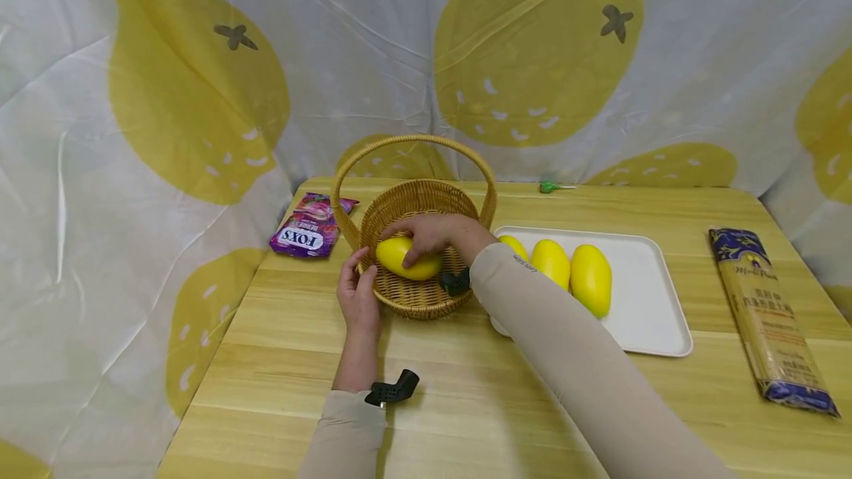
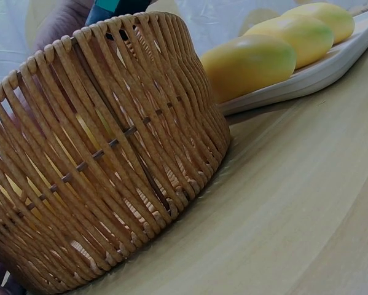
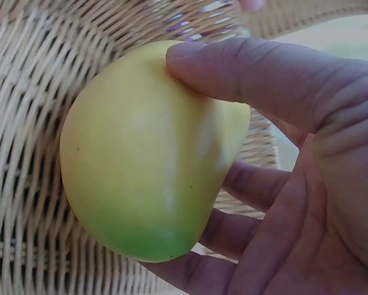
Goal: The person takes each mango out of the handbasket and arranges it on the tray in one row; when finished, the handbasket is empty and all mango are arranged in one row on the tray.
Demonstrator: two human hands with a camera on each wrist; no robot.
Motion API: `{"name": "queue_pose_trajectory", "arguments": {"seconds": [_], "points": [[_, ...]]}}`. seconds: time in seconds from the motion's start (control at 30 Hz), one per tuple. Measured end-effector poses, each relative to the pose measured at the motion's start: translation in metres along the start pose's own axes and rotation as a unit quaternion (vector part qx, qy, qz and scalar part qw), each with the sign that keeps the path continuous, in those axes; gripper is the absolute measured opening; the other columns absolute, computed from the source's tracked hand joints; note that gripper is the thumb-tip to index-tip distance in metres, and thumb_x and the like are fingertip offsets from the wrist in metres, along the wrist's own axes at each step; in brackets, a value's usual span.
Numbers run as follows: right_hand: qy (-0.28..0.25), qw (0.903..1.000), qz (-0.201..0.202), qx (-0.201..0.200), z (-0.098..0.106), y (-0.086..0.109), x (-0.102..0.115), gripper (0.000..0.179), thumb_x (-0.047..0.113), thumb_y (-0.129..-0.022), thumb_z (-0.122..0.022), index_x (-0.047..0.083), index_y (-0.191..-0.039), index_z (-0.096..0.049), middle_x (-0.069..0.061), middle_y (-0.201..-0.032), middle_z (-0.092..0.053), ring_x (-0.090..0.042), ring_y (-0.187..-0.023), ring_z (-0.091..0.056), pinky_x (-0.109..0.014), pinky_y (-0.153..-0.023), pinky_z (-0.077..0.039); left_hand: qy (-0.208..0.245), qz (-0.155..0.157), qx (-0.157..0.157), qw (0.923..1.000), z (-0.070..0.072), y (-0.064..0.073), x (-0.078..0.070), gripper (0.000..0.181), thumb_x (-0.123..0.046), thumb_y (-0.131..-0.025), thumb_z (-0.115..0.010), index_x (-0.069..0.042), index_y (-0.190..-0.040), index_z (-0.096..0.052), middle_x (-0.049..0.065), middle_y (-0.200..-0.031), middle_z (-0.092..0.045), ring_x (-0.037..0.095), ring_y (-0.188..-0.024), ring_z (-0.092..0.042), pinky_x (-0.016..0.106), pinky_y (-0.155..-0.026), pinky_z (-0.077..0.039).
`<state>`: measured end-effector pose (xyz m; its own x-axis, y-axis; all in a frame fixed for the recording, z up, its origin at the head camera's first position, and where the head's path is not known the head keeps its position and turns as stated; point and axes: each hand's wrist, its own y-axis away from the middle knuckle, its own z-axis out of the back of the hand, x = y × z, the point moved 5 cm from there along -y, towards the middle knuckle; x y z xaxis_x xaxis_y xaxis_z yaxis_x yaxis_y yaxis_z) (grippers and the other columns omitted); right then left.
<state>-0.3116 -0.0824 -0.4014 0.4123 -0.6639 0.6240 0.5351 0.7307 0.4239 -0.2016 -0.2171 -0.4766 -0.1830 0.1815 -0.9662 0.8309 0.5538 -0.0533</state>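
A yellow mango point(image 1: 393, 251) is inside the round wicker basket point(image 1: 416, 310), low over its woven bottom. My right hand point(image 1: 433, 233) reaches in from above and grips it. In the right wrist view, the thumb lies across the top of the mango point(image 3: 134, 147), which has a green end, and the fingers curl beneath. At the basket's left side my left hand point(image 1: 358, 294) holds the rim by the foot of the arched handle. The left wrist view is mostly filled by the basket's outer wall point(image 2: 110, 153), so most of that hand is hidden.
Right of the basket stands a white tray point(image 1: 655, 301) with three mangoes point(image 1: 591, 279). A purple Fox's candy bag point(image 1: 309, 228) lies at the left, a green lollipop point(image 1: 549, 187) at the back. At the far right is a spaghetti pack point(image 1: 765, 316). A lemon-print curtain point(image 1: 373, 43) hangs behind.
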Motion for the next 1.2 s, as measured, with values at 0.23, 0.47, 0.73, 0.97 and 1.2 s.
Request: {"name": "queue_pose_trajectory", "arguments": {"seconds": [0.23, 0.47, 0.73, 0.97, 1.2], "points": [[0.002, 0.9987, 0.02, -0.046, 0.012, 0.017, 0.008, 0.068, 0.027, -0.091, -0.076, 0.036, -0.152, -0.046, -0.006, -0.152, -0.052, -0.024, -0.129, -0.052, -0.045, -0.11, -0.045, -0.001, -0.004, 0.004, 1.0, -0.002, 0.002, -0.002, 0.036, 0.0, -0.094, -0.054, 0.003, -0.129, -0.061, 0.015, -0.149, -0.054, 0.021, -0.147, -0.039, 0.039, -0.125, -0.03], [-0.021, 0.9936, 0.064, -0.091, 0.015, 0.047, 0.014, 0.07, 0.029, -0.093, -0.074, 0.031, -0.155, -0.042, -0.006, -0.152, -0.052, -0.025, -0.126, -0.055, -0.045, -0.107, -0.048, 0.002, 0.003, 0.005, 1.0, -0.002, 0.002, 0.0, 0.036, 0.0, -0.095, -0.054, 0.002, -0.13, -0.061, 0.012, -0.15, -0.053, 0.021, -0.147, -0.039, 0.039, -0.123, -0.033], [-0.1, 0.9724, 0.125, -0.17, 0.007, 0.083, 0.011, 0.072, 0.028, -0.091, -0.076, 0.027, -0.155, -0.041, -0.004, -0.149, -0.053, -0.025, -0.127, -0.057, -0.045, -0.107, -0.051, -0.003, 0.01, 0.0, 0.9999, -0.002, 0.003, 0.001, 0.034, -0.002, -0.094, -0.055, -0.004, -0.127, -0.065, 0.01, -0.15, -0.053, 0.021, -0.144, -0.042, 0.033, -0.119, -0.038], [-0.163, 0.9516, 0.136, -0.222, -0.007, 0.113, -0.001, 0.081, 0.029, -0.088, -0.08, 0.03, -0.157, -0.037, -0.001, -0.148, -0.049, -0.027, -0.128, -0.056, -0.046, -0.103, -0.054, -0.004, 0.01, -0.006, 0.9999, -0.001, 0.002, -0.002, 0.033, 0.0, -0.095, -0.055, -0.006, -0.125, -0.067, 0.01, -0.149, -0.055, 0.021, -0.145, -0.042, 0.027, -0.115, -0.041], [-0.214, 0.9392, 0.112, -0.244, -0.022, 0.146, -0.02, 0.085, 0.029, -0.085, -0.083, 0.036, -0.156, -0.036, -0.002, -0.145, -0.048, -0.029, -0.117, -0.059, -0.045, -0.092, -0.059, 0.006, 0.007, -0.005, 0.9999, -0.003, 0.002, -0.003, 0.033, 0.002, -0.095, -0.054, -0.004, -0.126, -0.066, 0.01, -0.147, -0.055, 0.019, -0.141, -0.045, 0.019, -0.106, -0.044]]}}
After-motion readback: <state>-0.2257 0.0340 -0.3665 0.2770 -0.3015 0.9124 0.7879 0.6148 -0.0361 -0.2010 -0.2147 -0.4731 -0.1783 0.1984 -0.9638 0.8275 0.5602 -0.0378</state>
